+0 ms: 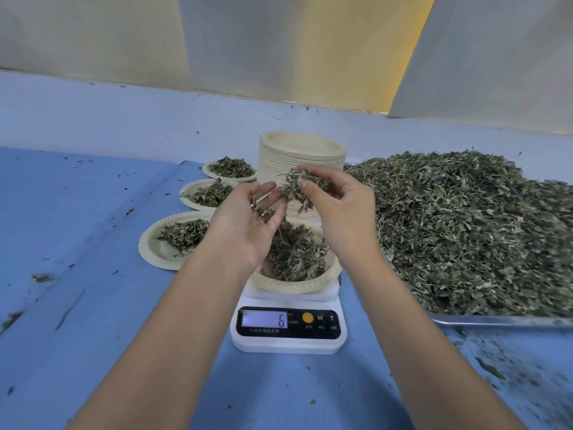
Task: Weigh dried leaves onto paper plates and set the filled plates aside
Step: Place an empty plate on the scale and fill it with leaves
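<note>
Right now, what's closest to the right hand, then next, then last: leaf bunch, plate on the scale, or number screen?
1. leaf bunch, pinched in the right hand.
2. plate on the scale, just below.
3. number screen, toward the person.

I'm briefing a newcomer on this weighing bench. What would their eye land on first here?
The big heap of dried leaves on the metal tray at right dominates. At centre, the right hand pinches a clump of leaves beside the left hand, above a paper plate on the white scale reading 6. Three filled plates sit left, by a tall stack of empty plates.
</note>
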The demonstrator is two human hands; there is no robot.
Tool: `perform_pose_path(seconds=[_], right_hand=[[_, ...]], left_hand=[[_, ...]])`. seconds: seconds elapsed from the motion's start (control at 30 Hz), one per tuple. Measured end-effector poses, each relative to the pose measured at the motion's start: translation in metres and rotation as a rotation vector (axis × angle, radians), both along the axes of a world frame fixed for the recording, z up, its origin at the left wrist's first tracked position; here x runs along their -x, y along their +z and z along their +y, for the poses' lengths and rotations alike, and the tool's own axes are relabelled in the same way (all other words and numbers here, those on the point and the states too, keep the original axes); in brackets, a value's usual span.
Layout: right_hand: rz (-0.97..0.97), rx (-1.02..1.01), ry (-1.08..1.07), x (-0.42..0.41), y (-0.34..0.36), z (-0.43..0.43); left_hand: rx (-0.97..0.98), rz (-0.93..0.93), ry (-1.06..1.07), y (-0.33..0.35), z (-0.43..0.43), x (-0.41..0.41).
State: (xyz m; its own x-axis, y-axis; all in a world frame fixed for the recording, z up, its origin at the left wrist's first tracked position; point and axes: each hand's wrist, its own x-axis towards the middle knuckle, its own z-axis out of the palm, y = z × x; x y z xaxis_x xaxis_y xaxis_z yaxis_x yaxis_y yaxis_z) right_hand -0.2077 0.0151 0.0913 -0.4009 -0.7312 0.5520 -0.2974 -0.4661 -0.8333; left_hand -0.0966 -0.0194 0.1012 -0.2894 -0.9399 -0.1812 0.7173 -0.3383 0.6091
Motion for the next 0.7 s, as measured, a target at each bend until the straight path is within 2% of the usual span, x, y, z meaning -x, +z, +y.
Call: perform_pose_path(seconds=[0.17,0.47,0.6,0.7], right_hand=[[-0.021,0.001,-0.039,0.006,-0.002,-0.002],[-0.033,-0.019,-0.032,0.007,-0.004,-0.004],[0.091,-0.138,0.026,0.005,-0.01,-0.005],[0.315,-0.222,-0.017,0.005,-0.015,-0.005]], left_hand=[[0.021,-0.042,0.016,0.0,-0.006,-0.007],[-0.005,-0.005,-0.007,0.002,-0.005,-0.012],[-0.017,0.032,0.016,0.003,-0.004,-0.013],[-0.042,0.049,0.04,0.004,-0.004,-0.014]])
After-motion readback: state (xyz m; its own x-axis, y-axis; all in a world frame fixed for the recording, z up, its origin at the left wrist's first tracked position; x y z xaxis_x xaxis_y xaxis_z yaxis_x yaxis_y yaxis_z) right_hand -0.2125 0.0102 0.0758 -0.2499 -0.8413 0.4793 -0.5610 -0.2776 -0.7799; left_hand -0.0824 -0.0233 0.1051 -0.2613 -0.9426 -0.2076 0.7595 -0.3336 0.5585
